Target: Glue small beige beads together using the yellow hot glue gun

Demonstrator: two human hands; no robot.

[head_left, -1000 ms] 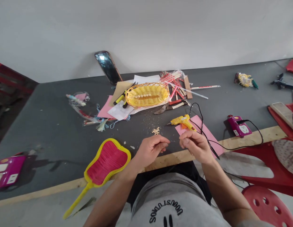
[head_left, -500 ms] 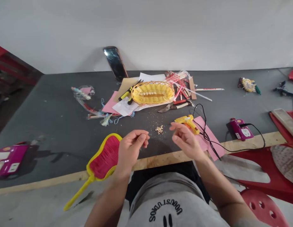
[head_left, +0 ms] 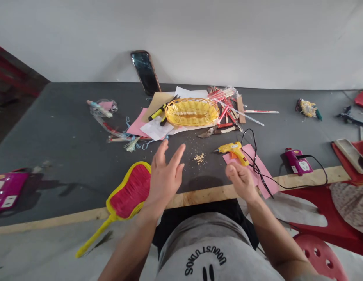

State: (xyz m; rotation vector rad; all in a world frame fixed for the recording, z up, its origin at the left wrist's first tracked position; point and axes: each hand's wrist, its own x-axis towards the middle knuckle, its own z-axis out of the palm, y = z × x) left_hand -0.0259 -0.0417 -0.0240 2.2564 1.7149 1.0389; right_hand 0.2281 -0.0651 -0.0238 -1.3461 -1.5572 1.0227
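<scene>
My left hand (head_left: 166,173) is open above the grey table, fingers spread and holding nothing. My right hand (head_left: 241,179) is closed with the thumb over the curled fingers; whatever it may hold is hidden. It is just in front of the yellow glue gun (head_left: 232,148), which lies partly on pink paper (head_left: 259,166). Between my hands sits a small pile of pale wooden bits (head_left: 199,158), with crumbs scattered around it. Left of my left hand lies a red fan with a yellow rim (head_left: 130,191), its handle jutting over the table edge.
A yellow woven basket (head_left: 191,123) stands on papers, near pliers, pruning shears (head_left: 216,130) and glue sticks. A phone (head_left: 145,72) leans on the wall. Purple power boxes (head_left: 298,162) sit at either side. The glue gun's black cord loops to the right. A red stool (head_left: 322,257) stands below.
My left hand has opened from a pinch and lifted toward the papers. My right hand has closed and drawn back to the right, uncovering the glue gun. The view has shifted slightly.
</scene>
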